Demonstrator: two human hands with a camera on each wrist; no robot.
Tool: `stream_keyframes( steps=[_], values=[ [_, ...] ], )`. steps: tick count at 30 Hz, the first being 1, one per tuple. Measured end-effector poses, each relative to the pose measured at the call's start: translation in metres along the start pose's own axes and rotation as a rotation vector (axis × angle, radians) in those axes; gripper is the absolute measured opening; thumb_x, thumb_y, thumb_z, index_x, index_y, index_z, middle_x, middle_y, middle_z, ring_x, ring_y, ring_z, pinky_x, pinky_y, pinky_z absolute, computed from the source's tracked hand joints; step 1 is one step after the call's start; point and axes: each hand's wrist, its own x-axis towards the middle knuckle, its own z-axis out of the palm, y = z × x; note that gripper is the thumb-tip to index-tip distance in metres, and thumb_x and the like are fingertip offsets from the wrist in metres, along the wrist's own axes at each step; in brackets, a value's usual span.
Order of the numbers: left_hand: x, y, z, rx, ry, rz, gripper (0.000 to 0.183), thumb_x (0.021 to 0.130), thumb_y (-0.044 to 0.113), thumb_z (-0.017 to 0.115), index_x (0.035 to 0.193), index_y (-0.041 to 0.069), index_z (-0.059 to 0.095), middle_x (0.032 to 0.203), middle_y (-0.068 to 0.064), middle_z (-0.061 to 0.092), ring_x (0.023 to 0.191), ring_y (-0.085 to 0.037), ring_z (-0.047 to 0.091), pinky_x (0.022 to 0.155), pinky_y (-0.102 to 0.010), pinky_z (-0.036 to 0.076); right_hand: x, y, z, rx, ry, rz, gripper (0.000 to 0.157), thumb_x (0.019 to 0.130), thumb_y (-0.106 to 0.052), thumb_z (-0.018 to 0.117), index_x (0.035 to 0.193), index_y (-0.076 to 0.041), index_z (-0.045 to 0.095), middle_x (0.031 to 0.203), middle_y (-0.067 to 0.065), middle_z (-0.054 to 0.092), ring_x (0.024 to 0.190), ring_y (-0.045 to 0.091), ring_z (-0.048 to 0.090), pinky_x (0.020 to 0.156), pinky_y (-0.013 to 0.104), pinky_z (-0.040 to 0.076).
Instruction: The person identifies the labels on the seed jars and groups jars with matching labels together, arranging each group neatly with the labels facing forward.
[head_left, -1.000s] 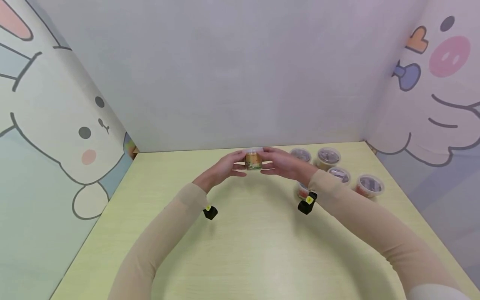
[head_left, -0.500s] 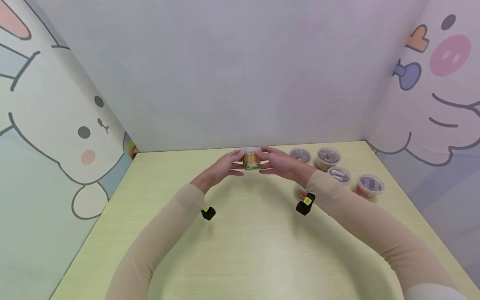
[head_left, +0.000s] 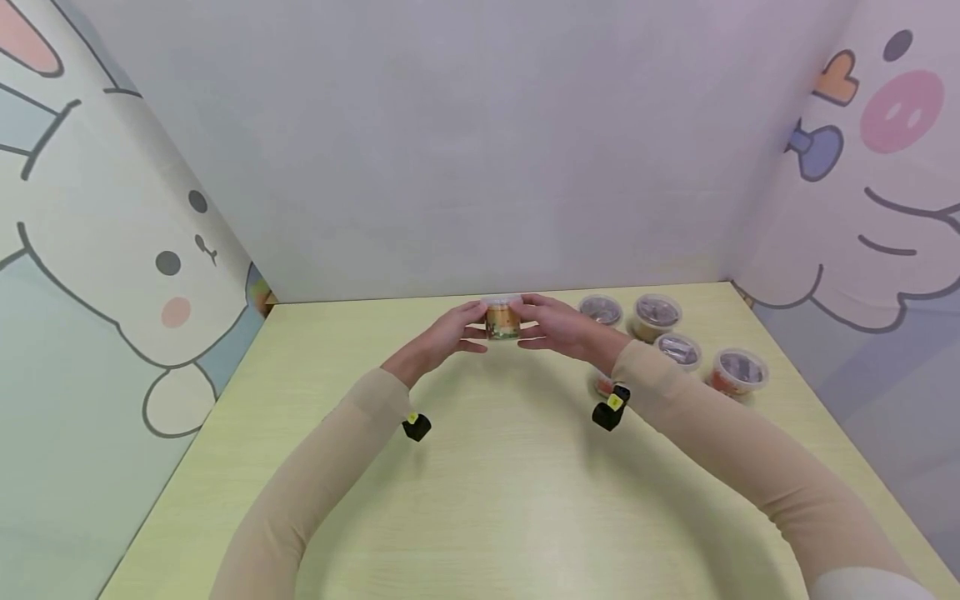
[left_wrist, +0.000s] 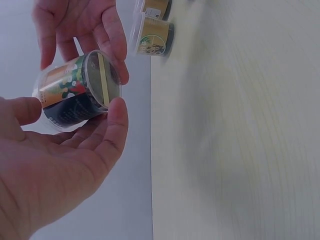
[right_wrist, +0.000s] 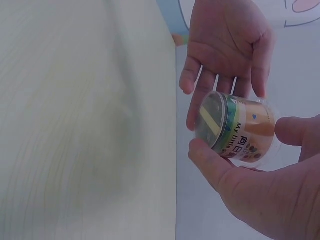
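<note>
Both hands hold one small clear plastic cup (head_left: 502,320) with a white-looking lid and an orange and green printed wrap, raised over the back of the table. My left hand (head_left: 447,331) grips its left side, thumb near the lid and fingers round the wall. From the other side my right hand (head_left: 557,326) holds it the same way. In the left wrist view the cup's base (left_wrist: 103,79) faces the table, with a pale strip across it. Printed lettering on the wrap (right_wrist: 242,131) shows in the right wrist view.
Several similar lidded cups stand at the back right of the table, among them a red-wrapped cup (head_left: 738,372) and a tan-wrapped cup (head_left: 656,317). The right forearm partly covers some. A plain wall (head_left: 480,150) rises behind the table (head_left: 480,500), with cartoon-printed panels at both sides.
Both hands and the cup have shifted very slightly left since one second ago. Over the last half second they hold still, and the grip is the same.
</note>
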Motion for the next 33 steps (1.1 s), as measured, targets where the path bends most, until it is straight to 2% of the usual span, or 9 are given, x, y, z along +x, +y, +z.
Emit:
stream_keyframes(
  steps=[8, 16, 21, 25, 30, 33],
  values=[
    [0.0, 0.0, 0.0, 0.02, 0.005, 0.032, 0.054, 0.111, 0.042, 0.034, 0.152, 0.006, 0.039, 0.145, -0.016, 0.047, 0.129, -0.034, 0.053, 0.103, -0.046, 0.05, 0.0, -0.001, -0.001, -0.015, -0.005, -0.019, 0.065, 0.109, -0.037, 0.046, 0.159, -0.004, 0.018, 0.15, 0.023, 0.039, 0.137, 0.042, 0.044, 0.113, 0.054, 0.037],
    [0.001, -0.002, 0.004, 0.059, 0.07, 0.082, 0.065, 0.106, 0.055, 0.042, 0.149, 0.007, 0.042, 0.137, -0.015, 0.053, 0.122, -0.034, 0.058, 0.098, -0.046, 0.053, -0.001, -0.004, 0.005, -0.02, 0.019, -0.044, 0.065, 0.108, -0.037, 0.05, 0.156, -0.007, 0.019, 0.149, 0.023, 0.04, 0.14, 0.04, 0.041, 0.112, 0.053, 0.039],
    [-0.003, -0.002, 0.003, 0.012, 0.079, 0.111, 0.059, 0.11, 0.05, 0.031, 0.149, 0.007, 0.04, 0.136, -0.018, 0.052, 0.121, -0.034, 0.058, 0.099, -0.05, 0.051, 0.002, -0.003, 0.007, 0.05, 0.04, -0.072, 0.057, 0.109, -0.033, 0.046, 0.154, -0.007, 0.022, 0.152, 0.022, 0.037, 0.142, 0.039, 0.039, 0.112, 0.054, 0.039],
    [-0.005, 0.0, 0.003, -0.007, 0.082, 0.122, 0.056, 0.111, 0.047, 0.026, 0.147, 0.007, 0.04, 0.133, -0.019, 0.051, 0.117, -0.034, 0.058, 0.098, -0.05, 0.052, 0.002, -0.003, 0.009, 0.069, 0.062, -0.075, 0.054, 0.11, -0.033, 0.045, 0.152, -0.007, 0.025, 0.15, 0.022, 0.039, 0.137, 0.039, 0.045, 0.109, 0.054, 0.042],
    [-0.006, 0.001, 0.003, 0.018, 0.085, 0.121, 0.057, 0.108, 0.053, 0.035, 0.147, 0.011, 0.043, 0.13, -0.016, 0.053, 0.113, -0.031, 0.06, 0.095, -0.047, 0.054, 0.001, -0.005, 0.011, 0.07, 0.029, -0.081, 0.06, 0.11, -0.033, 0.046, 0.157, -0.003, 0.023, 0.152, 0.02, 0.038, 0.137, 0.039, 0.046, 0.111, 0.054, 0.04],
    [-0.006, 0.0, 0.001, 0.019, 0.106, 0.141, 0.058, 0.107, 0.052, 0.04, 0.15, 0.012, 0.043, 0.128, -0.015, 0.054, 0.112, -0.03, 0.059, 0.094, -0.046, 0.054, 0.001, -0.005, 0.011, 0.065, -0.007, -0.087, 0.059, 0.11, -0.031, 0.046, 0.156, 0.001, 0.028, 0.153, 0.02, 0.039, 0.137, 0.039, 0.045, 0.113, 0.053, 0.037]
  ],
)
